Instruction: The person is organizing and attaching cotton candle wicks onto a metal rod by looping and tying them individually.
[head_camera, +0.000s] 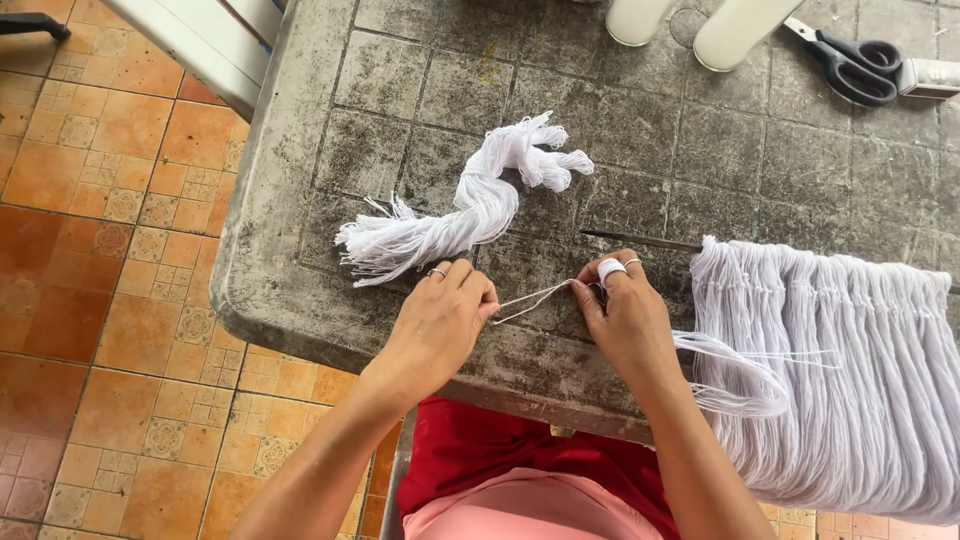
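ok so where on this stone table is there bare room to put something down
Bare stone table lies at the far left, beyond the twisted yarn bundle, and in the middle between that bundle and the scissors. It is crowded on the right under the hanging white threads, and at the near edge around the left hand and right hand.

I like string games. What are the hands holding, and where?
Both hands hold a few white strings stretched between them: the left hand pinches one end, the right hand the other.
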